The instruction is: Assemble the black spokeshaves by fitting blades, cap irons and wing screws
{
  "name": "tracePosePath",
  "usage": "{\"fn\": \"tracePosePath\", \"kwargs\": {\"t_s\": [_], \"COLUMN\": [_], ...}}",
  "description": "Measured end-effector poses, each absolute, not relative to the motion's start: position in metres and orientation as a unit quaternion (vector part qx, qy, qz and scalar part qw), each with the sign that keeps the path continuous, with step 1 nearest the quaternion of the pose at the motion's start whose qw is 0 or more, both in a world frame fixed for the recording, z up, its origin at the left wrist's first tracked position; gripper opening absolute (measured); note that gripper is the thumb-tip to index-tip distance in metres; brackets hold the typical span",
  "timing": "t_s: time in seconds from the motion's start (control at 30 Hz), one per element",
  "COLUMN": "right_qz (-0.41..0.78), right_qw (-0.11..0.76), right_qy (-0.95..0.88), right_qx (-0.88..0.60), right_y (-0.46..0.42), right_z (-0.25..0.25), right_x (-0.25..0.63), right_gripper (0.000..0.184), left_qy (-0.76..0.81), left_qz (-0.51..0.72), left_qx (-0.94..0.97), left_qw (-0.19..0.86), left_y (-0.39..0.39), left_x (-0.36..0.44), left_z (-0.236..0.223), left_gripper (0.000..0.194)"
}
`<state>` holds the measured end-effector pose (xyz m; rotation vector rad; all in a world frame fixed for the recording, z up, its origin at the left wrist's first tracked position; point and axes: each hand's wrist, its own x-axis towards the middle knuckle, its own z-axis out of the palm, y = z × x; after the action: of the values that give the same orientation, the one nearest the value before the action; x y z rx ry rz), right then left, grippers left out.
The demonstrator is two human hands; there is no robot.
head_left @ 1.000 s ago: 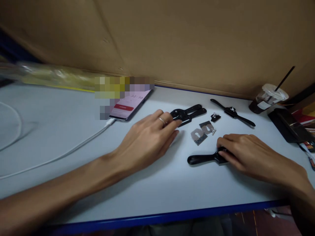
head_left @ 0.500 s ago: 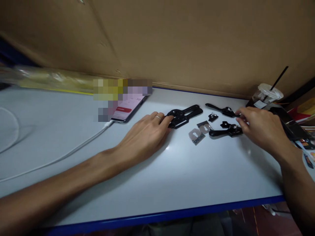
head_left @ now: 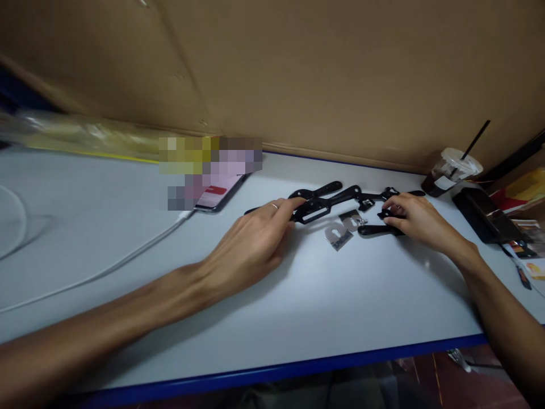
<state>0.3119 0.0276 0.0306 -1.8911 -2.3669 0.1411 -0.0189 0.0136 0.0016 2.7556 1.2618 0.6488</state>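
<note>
My left hand (head_left: pixel 251 241) is closed on a black spokeshave body (head_left: pixel 317 214), whose handle points to the right and looks slightly raised. Just behind it lies a second black spokeshave (head_left: pixel 327 188). At the right, my right hand (head_left: pixel 421 222) has its thumb and fingers around a small black cap piece (head_left: pixel 386 214). Below those fingertips rests another spokeshave (head_left: pixel 372 230), partly hidden by the hand. A further spokeshave (head_left: pixel 416 193) lies behind the right hand. Between the hands are two flat metal blades (head_left: pixel 338 234) and a small black cap with a screw (head_left: pixel 365 204).
A phone (head_left: pixel 217 196) on a white charging cable (head_left: pixel 128 270) lies left of the tools. At the back right stand a plastic cup with a straw (head_left: pixel 447 173) and a dark box-like object (head_left: pixel 481 213). A cardboard wall (head_left: pixel 298 79) closes off the table's back.
My right hand moved the near spokeshave back beside the blades, released it and shifted onto the small cap. The left hand took hold of a spokeshave and drew it slightly apart from the one behind.
</note>
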Motion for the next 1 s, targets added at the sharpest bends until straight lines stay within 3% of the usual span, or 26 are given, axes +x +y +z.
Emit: {"fn": "tracePosePath", "kwargs": {"t_s": [0.13, 0.4, 0.5, 0.6, 0.67, 0.8, 1.0], "right_qz": [0.110, 0.234, 0.249, 0.230, 0.173, 0.058, 0.313], "right_qw": [0.104, 0.142, 0.152, 0.160, 0.183, 0.259, 0.291], "right_qy": [-0.763, -0.731, -0.727, -0.727, -0.732, -0.752, -0.752], "right_qx": [-0.629, -0.625, -0.621, -0.627, -0.633, -0.603, -0.501], "right_y": [0.035, 0.046, 0.046, 0.044, 0.040, 0.022, -0.017], "right_z": [0.028, 0.024, 0.025, 0.026, 0.029, 0.040, 0.049], "right_x": [0.316, 0.322, 0.320, 0.317, 0.313, 0.295, 0.254], "right_gripper": [0.018, 0.027, 0.027, 0.015, 0.010, 0.019, 0.014], "left_qy": [0.293, 0.187, 0.209, 0.225, 0.232, 0.248, 0.195], "left_qz": [0.235, 0.121, 0.114, 0.125, 0.134, 0.137, 0.145], "left_qx": [0.924, 0.968, 0.963, 0.956, 0.951, 0.940, 0.969], "left_qw": [0.079, 0.112, 0.129, 0.141, 0.154, 0.189, 0.051], "left_y": [-0.003, -0.023, -0.021, -0.020, -0.019, -0.016, -0.013], "left_x": [-0.011, -0.006, -0.006, -0.006, -0.006, -0.007, -0.008], "left_z": [0.010, 0.012, 0.010, 0.010, 0.009, 0.002, -0.004], "left_gripper": [0.040, 0.070, 0.061, 0.043, 0.035, 0.029, 0.023]}}
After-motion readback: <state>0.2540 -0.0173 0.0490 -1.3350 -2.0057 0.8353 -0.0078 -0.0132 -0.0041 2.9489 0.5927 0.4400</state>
